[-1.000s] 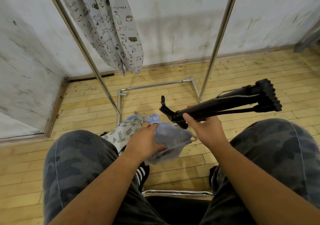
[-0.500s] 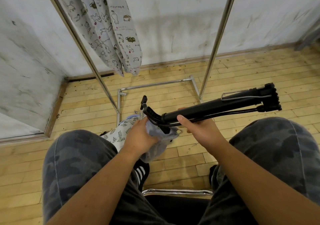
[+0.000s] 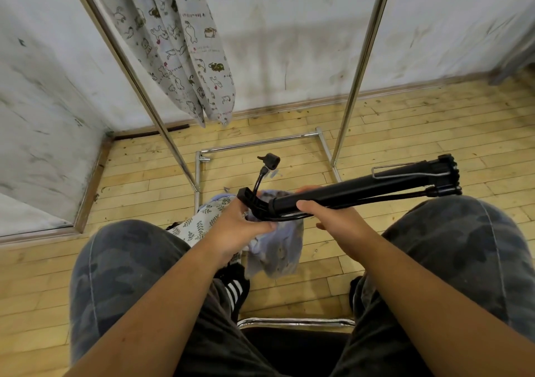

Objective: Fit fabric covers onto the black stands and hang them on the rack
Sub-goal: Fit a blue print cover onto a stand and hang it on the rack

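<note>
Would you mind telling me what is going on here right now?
A seated person holds a folded black stand across their knees in the right hand. The left hand grips a pale blue fabric cover at the stand's head end; the cover is not yet pulled over it. A cat-print cover hangs on the metal rack ahead, and leaf-print fabric lies beside the left knee.

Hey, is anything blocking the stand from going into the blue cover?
Nothing visible. The left hand holds the cover right against the stand, which the right hand grips. The cover's mouth is hidden.
</note>
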{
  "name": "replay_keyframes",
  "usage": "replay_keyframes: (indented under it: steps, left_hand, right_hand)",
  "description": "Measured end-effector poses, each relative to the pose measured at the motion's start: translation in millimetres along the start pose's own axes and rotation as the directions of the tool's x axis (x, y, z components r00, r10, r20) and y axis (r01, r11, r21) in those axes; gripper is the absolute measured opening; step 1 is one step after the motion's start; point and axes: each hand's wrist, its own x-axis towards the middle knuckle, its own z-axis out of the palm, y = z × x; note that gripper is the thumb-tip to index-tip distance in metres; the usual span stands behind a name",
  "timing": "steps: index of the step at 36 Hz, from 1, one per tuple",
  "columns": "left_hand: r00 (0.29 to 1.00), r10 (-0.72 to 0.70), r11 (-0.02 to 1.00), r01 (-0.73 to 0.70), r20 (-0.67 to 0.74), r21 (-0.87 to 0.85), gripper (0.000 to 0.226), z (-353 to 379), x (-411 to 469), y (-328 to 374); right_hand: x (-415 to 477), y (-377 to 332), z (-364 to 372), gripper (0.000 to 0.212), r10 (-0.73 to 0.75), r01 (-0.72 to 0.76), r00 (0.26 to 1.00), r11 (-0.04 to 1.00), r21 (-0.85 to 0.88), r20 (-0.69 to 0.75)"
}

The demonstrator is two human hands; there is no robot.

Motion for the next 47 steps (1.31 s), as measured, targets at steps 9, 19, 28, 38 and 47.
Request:
replay_keyframes:
  steps: [9,19,28,38,47]
  left_hand:
    - [0.999,0.019,0.998,-0.016,0.046,-0.061,0.056,-2,-6,6]
    - [0.998,0.037,0.996,-0.033,0.045,-0.086,0.053,-2,-9,10]
    - [0.999,0.025,0.982,-0.018,0.036,-0.185,0.06,-5,-10,15]
    - [0.998,0.044,0.982,-0.037,0.035,-0.187,0.059,-5,-11,13]
    - [1.0,-0.019,0.992,0.021,0.016,-0.121,0.062,-4,-7,12]
  right_hand:
    - [3,3,-4,0.027,0.119,-0.133,0.99,0.966,0.221,0.073]
    - [6,0,-1,0.016,0.082,-0.074,0.997,0.927,0.367,-0.006]
    - [3,1,-5,0.048,0.225,-0.214,0.974,0.961,0.177,-0.041]
    - [8,5,-3,0.043,0.219,-0.248,0.968,0.899,0.36,0.122]
    - [10,5,-1,0.026,0.174,-0.155,0.984,0.935,0.318,-0.034]
